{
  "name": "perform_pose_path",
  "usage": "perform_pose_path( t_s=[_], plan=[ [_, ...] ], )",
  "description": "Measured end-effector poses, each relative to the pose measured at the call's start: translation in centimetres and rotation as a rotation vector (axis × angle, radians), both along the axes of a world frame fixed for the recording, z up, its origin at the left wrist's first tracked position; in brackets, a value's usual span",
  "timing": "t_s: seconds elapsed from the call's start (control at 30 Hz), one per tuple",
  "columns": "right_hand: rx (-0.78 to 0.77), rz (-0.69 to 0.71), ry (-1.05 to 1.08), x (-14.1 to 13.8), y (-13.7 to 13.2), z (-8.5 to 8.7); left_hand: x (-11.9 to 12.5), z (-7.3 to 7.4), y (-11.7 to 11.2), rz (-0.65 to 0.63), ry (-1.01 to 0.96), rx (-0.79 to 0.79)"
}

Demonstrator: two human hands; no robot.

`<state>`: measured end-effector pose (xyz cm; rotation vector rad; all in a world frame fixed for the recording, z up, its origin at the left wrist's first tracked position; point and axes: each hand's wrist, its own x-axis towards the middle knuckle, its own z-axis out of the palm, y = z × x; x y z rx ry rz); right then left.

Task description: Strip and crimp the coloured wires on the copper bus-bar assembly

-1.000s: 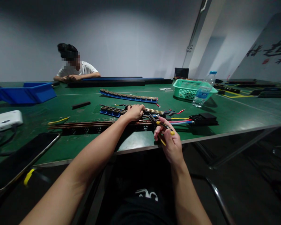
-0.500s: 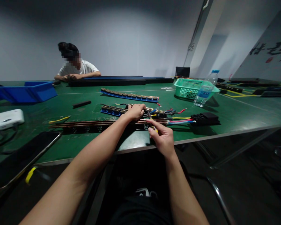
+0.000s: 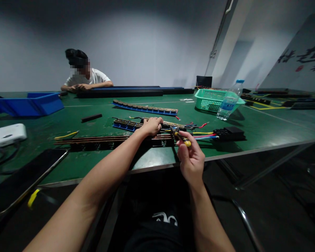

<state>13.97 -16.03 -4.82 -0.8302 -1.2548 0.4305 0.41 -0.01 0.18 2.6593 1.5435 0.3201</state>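
My left hand (image 3: 152,126) is closed over a blue and black strip with copper bars (image 3: 124,125), its fingertips partly hidden behind the hand. In my right hand (image 3: 191,157) is a pair of pliers (image 3: 183,139) with yellow and black handles, the jaws pointing up and left towards the strip's wire ends. Nearer the table edge lies a long black rail with copper bars (image 3: 94,140). Red, blue and yellow wires run from its right end into a black connector block (image 3: 229,133). A red wire with a metal end (image 3: 204,125) sticks out behind.
Behind lies another blue strip (image 3: 144,107). A green basket (image 3: 208,99) and water bottle (image 3: 229,101) stand right. A blue bin (image 3: 28,105), white box (image 3: 9,134) and phone (image 3: 28,175) are left. A person (image 3: 88,78) leans on the far side beside long black rails (image 3: 136,91).
My right hand has moved right and slightly down with the pliers, whose handles now show more clearly. My left hand stays in place on the strip.
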Motion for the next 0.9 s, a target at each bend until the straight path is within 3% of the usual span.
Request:
perform_pose_path(
  t_s=[0.13,0.23,0.43,0.57,0.73,0.9],
  plan=[
    [0.106,0.057,0.144,0.0,0.1,1.4,0.0,0.2,-0.1,-0.003,0.002,-0.009],
    [0.027,0.082,0.202,0.0,1.1,2.2,0.0,0.3,-0.2,-0.005,-0.008,-0.006],
    [-0.056,-0.003,0.32,0.3,2.4,2.8,-0.1,0.1,-0.2,-0.013,-0.019,0.008],
    [-0.12,0.008,0.371,1.2,3.5,4.5,-0.1,0.2,-0.3,-0.022,-0.02,0.004],
    [-0.217,0.04,0.323,2.1,5.4,6.2,-0.1,0.0,-0.2,-0.03,-0.02,0.017],
    [-0.241,0.032,0.169,1.4,6.1,5.5,-0.2,0.0,-0.2,-0.029,-0.021,0.013]
  ],
)
